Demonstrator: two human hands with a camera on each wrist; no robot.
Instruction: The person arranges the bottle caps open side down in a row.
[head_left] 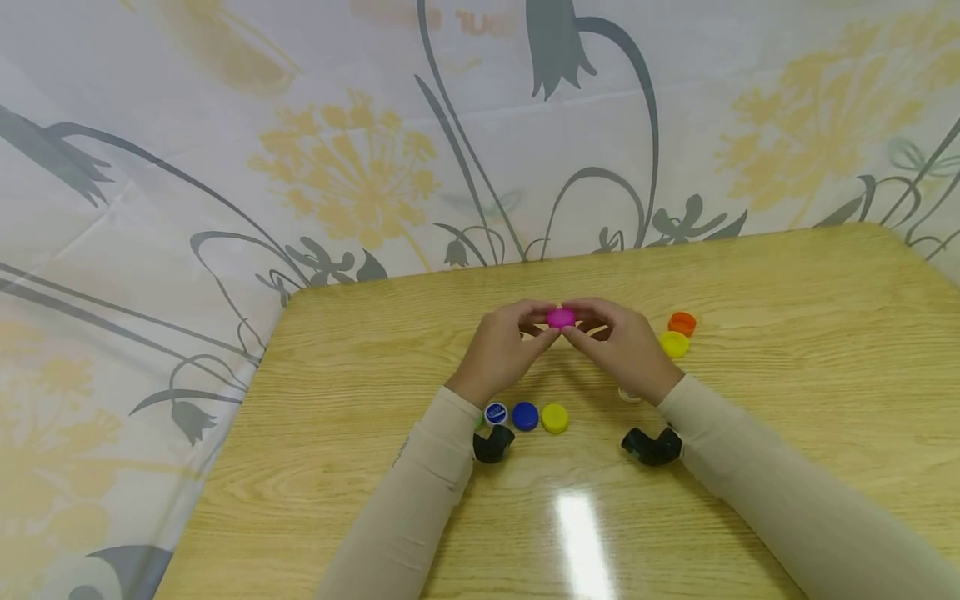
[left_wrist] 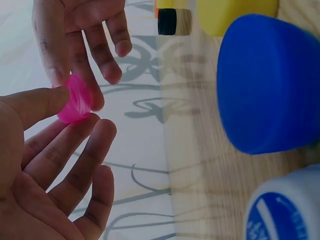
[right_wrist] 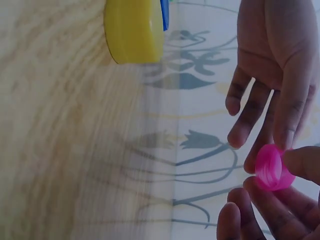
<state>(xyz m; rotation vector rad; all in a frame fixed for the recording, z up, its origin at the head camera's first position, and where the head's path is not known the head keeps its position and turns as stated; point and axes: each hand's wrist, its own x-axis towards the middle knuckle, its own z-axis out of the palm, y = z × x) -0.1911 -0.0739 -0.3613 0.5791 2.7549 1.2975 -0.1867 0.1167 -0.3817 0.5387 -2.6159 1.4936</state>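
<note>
A pink bottle cap point(head_left: 561, 318) is held in the air between both hands, above the far middle of the table. My left hand point(head_left: 501, 348) pinches its left side between thumb and fingertips, and my right hand point(head_left: 621, 343) pinches the right side. Both wrist views show the pink cap point(left_wrist: 76, 99) tilted, its hollow, ridged inside point(right_wrist: 271, 167) partly visible. The other fingers of each hand spread loosely away from it. Nearer on the table stand a blue cap point(head_left: 525, 416), a yellow cap point(head_left: 555, 418) and a white cap with a blue printed top point(head_left: 497, 413).
Right of my right hand lie an orange cap point(head_left: 682, 323) and another yellow cap point(head_left: 674, 344). A pale cap point(head_left: 630, 396) is partly hidden by the right wrist, a green one point(head_left: 478, 420) by the left sleeve. A flower-patterned curtain point(head_left: 480, 133) hangs behind the wooden table point(head_left: 787, 350).
</note>
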